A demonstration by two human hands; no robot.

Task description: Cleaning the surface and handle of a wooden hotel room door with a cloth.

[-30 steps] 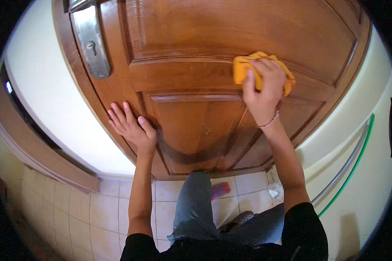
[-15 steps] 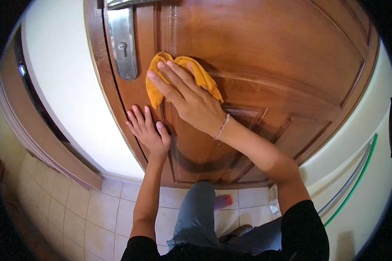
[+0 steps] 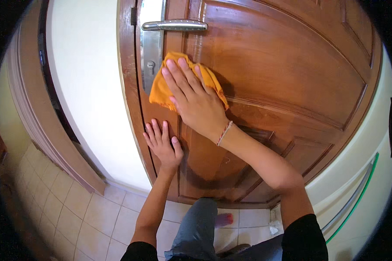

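A brown panelled wooden door (image 3: 283, 69) fills the upper middle of the view. My right hand (image 3: 196, 100) presses a folded orange cloth (image 3: 163, 89) flat against the door, just right of the metal lock plate (image 3: 151, 48) and below the silver lever handle (image 3: 174, 25). A thin cord bracelet sits on that wrist. My left hand (image 3: 162, 143) rests flat on the door lower down, near its left edge, fingers spread, holding nothing.
A cream wall (image 3: 87, 87) and a brown door frame (image 3: 43, 126) lie to the left. Pale floor tiles (image 3: 74, 213) run below. My grey trouser leg (image 3: 196, 235) and a bare foot are at the bottom. A cream wall with a green-edged rail (image 3: 357, 191) curves at the right.
My right hand has swept the orange cloth from the door's right side to the left, beside the lock plate. The left hand has stayed flat on the door.
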